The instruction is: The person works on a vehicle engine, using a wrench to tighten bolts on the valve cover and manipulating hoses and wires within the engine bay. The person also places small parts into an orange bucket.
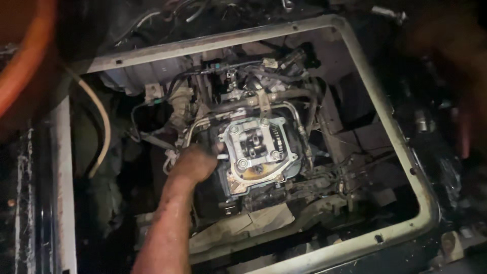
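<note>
My left hand [195, 165] reaches down into an engine bay, with its greasy forearm coming up from the bottom edge. It rests against the left side of an open cylinder head [256, 147], whose silver square face shows corner bolts, a cam and a chain. The fingertips curl toward the head's left edge next to a small pale part [221, 156], and I cannot see whether they grip it. A dark, blurred shape at the right edge looks like my right hand [464, 116], close to the camera and resting on the bay's edge.
A pale metal frame [401, 147] rings the opening. Hoses, cables and pipes [264, 96] crowd above the head. An orange hose [28, 56] curves at the top left, with a cream tube [104, 127] below it. Dirty panels lie beneath the engine.
</note>
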